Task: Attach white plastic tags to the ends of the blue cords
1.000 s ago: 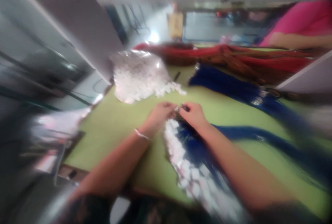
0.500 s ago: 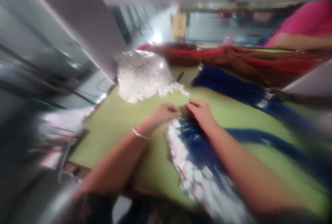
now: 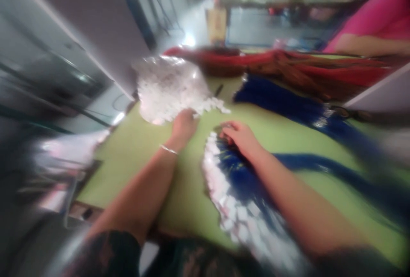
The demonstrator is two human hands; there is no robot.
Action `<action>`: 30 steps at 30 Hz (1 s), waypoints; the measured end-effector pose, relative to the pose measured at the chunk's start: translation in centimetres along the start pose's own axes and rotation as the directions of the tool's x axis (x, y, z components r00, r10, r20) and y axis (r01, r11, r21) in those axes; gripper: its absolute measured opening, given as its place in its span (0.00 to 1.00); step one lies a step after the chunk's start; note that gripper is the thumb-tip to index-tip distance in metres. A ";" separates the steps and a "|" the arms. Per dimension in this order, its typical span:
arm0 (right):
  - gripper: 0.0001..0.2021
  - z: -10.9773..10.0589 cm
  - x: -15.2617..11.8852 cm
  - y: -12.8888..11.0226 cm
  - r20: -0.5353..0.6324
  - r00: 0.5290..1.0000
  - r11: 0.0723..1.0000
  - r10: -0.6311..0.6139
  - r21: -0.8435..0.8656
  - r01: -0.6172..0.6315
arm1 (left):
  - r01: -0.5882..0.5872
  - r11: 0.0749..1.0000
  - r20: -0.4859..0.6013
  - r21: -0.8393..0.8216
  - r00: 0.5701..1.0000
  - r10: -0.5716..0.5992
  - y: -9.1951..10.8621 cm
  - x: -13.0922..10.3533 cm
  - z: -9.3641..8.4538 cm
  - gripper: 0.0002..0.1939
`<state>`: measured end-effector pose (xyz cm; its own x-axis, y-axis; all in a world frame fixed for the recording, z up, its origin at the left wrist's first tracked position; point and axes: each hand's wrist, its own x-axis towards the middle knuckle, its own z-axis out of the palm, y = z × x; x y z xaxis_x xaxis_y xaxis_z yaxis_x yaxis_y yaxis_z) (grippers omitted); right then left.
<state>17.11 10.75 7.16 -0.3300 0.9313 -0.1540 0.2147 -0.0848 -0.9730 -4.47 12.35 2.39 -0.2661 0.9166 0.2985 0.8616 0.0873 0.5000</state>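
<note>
My left hand (image 3: 185, 125) reaches to the near edge of a heap of small white pieces (image 3: 160, 99) that spills from a clear plastic bag (image 3: 179, 65). Its fingers are mostly hidden behind the back of the hand. Above the near bundle of blue wires (image 3: 245, 183), my right hand (image 3: 237, 134) is closed, with thumb and fingers pinched at the wire ends. What exactly lies in the pinch is blurred. A row of white blocks (image 3: 237, 213) runs along the left side of this bundle, apparently on the wire ends.
Another blue wire bundle (image 3: 278, 97) lies farther back on the green tabletop (image 3: 128, 166). Behind it stretch red and brown wires (image 3: 288, 63). A small dark stick (image 3: 219, 90) lies beside the white heap. A person in a pink sleeve (image 3: 374, 16) is across at the right.
My left hand has moved away from my right hand, up and left to the white heap. My right hand stays by the blue wire ends. The view has shifted slightly.
</note>
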 end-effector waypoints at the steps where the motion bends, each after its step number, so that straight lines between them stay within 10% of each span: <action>1: 0.04 0.0 0.0 0.0 -0.008 1.000 1.000 0.013 0.010 -0.012 | 0.001 0.999 -0.011 -0.043 1.000 -0.001 0.1 -0.3 -0.2 0.13; 9: 0.04 0.1 0.1 0.6 -0.115 0.980 0.982 -0.165 -0.110 0.152 | 0.299 0.624 0.305 -0.722 0.947 -0.101 3.5 -4.0 -1.2 0.18; 21: 0.04 0.5 0.1 1.5 -0.105 0.942 0.902 -0.320 -0.337 0.269 | 0.365 0.602 0.362 -0.710 0.923 -0.133 6.1 -5.3 -1.4 0.06; 30: 0.06 0.4 0.2 1.2 -0.171 0.941 0.938 -0.291 -0.247 0.245 | 0.509 0.288 0.486 -0.811 0.861 -0.151 5.5 -5.1 -1.2 0.14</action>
<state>16.97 10.69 5.91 -0.2156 0.9620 0.1677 0.3471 0.2360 -0.9077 1.12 7.65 4.63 -0.1489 0.9654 -0.2140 -0.2380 0.1751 0.9554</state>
